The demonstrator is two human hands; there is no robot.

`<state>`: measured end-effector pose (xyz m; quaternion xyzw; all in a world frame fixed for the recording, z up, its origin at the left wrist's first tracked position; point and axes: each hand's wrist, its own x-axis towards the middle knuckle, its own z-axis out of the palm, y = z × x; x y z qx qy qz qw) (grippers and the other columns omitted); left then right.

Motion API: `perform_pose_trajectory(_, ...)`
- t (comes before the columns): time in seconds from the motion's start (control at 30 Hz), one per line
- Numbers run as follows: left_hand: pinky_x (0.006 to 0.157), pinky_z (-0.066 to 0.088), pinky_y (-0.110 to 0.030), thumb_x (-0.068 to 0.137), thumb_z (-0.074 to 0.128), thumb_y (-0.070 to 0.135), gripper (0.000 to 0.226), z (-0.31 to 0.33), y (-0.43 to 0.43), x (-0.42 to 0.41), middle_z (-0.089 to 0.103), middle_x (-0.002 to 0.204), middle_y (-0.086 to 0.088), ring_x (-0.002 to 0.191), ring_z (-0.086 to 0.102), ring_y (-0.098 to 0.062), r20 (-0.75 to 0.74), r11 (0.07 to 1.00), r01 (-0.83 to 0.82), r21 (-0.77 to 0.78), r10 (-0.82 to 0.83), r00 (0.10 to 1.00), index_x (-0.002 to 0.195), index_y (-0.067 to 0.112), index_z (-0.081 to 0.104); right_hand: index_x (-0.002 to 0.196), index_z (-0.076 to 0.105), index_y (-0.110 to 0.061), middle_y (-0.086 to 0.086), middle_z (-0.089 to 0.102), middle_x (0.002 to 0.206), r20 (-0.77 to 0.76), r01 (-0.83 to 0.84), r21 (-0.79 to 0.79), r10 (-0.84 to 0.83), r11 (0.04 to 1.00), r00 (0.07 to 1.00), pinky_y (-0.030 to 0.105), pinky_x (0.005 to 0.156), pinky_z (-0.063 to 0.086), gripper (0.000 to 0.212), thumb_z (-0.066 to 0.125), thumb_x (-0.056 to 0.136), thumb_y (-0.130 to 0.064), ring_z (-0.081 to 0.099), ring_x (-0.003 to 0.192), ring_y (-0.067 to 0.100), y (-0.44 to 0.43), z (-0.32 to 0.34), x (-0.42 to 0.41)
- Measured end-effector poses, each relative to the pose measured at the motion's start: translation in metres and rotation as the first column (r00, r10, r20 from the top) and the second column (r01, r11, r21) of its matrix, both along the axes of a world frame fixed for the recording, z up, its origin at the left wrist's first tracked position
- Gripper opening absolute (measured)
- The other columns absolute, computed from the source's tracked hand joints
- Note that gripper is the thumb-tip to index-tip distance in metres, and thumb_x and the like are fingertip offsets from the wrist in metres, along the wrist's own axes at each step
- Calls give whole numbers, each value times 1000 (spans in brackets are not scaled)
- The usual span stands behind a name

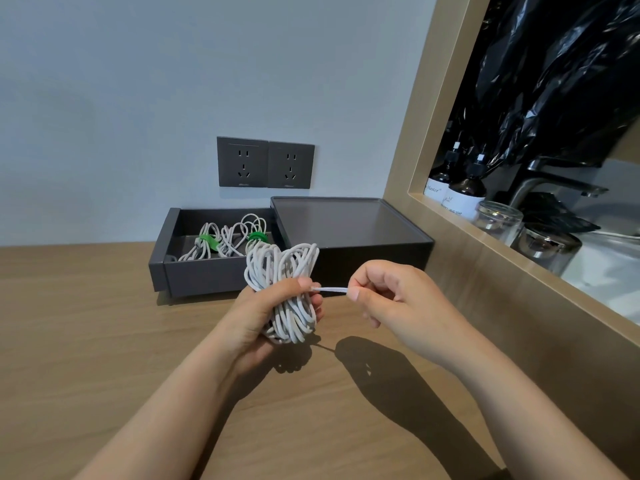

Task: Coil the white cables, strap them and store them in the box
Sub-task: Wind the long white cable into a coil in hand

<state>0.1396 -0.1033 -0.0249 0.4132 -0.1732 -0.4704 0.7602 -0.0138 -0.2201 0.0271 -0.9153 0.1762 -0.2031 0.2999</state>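
Note:
My left hand [258, 315] grips a thick bundle of coiled white cable [282, 268] around its middle, held above the wooden table. A short white strand [330, 289], strap or cable end, runs taut from the bundle's waist to the right. My right hand [391, 296] pinches the strand's end between thumb and forefinger. Behind the bundle stands the dark grey box [204, 273] with its drawer pulled out to the left. Inside lie two coiled white cables, one with a green strap [209, 241] and one with another green strap [258, 236].
The box's closed dark top [343, 220] sits right of the drawer. Two grey wall sockets [266, 163] are above it. A wooden frame [460, 244] on the right opens onto brown soap bottles [462, 195], glass jars [498, 220] and a tap. The wooden table [104, 323] spreads left.

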Motion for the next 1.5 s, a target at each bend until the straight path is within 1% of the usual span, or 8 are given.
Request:
perform_pose_trajectory(0.1, 89, 55, -49, 64, 76, 12, 27, 2, 2, -3, 71, 98, -23, 94, 69, -32, -50, 996, 86, -8, -86, 995, 89, 2, 77, 79, 60, -30, -5, 60, 68, 65, 48, 14, -49, 999, 997, 32, 68, 54, 18, 56, 96, -26, 59, 69, 15, -3, 2, 1)
perform_pose_trajectory(0.2, 76, 59, -43, 61, 75, 6, 44, 4, 1, -5, 69, 105, -27, 96, 69, -35, 26, 996, 80, 43, -81, 996, 104, -2, 69, 78, 60, -32, -4, 60, 68, 90, 74, 2, -74, 997, 993, 31, 65, 53, 19, 56, 96, -29, 59, 68, 16, -4, 3, 1)
perform_pose_trajectory(0.27, 71, 59, -40, 62, 78, 1, 51, 5, 0, -11, 69, 100, -26, 91, 70, -34, 73, 997, 53, 51, -56, 996, 110, -4, 63, 78, 59, -32, -5, 59, 67, 91, 78, -7, -77, 997, 993, 29, 64, 53, 19, 56, 96, -29, 58, 66, 13, -3, 1, 1)
perform_pose_trajectory(0.47, 63, 58, -38, 68, 72, -5, 30, 3, -2, -23, 66, 75, -18, 68, 67, -30, 28, 998, -35, 48, 34, 999, 96, -3, 62, 78, 59, -30, -4, 58, 67, 131, 81, 1, -81, 997, 988, 33, 65, 52, 18, 56, 96, -28, 57, 67, 15, -1, 1, 2)
perform_pose_trajectory(0.57, 63, 59, -34, 65, 73, -1, 37, 4, -1, -20, 68, 75, -16, 69, 68, -26, 62, 996, -80, 46, 77, 995, 101, -5, 63, 78, 60, -30, -2, 59, 68, 160, 84, 19, -86, 996, 983, 38, 67, 52, 18, 56, 96, -27, 58, 69, 18, 2, 3, 3)
perform_pose_trajectory(0.77, 82, 53, -46, 65, 76, 0, 36, 1, 0, -15, 67, 78, -17, 73, 66, -29, 35, 993, -111, 36, 109, 993, 99, 0, 64, 79, 60, -28, -3, 59, 67, 135, 57, 17, -59, 998, 989, 35, 66, 51, 17, 56, 96, -26, 57, 68, 17, 7, 7, 2)
perform_pose_trajectory(1.2, 54, 56, -30, 61, 72, 1, 35, 9, 3, -15, 61, 68, -15, 56, 62, -21, 70, 998, -65, -2, 65, 995, 94, -7, 64, 79, 61, -27, -3, 57, 64, 136, 55, 57, -62, 997, 989, 37, 68, 52, 18, 57, 96, -24, 59, 69, 21, 13, 13, -2)
perform_pose_trajectory(1.5, 60, 56, -33, 61, 73, 8, 31, 5, 3, -6, 61, 69, -14, 62, 61, -24, 68, 1000, -9, 4, 9, 998, 89, -3, 64, 79, 61, -29, -6, 57, 64, 106, 58, 63, -65, 996, 992, 36, 71, 54, 18, 56, 96, -26, 61, 71, 17, 15, 16, -5)
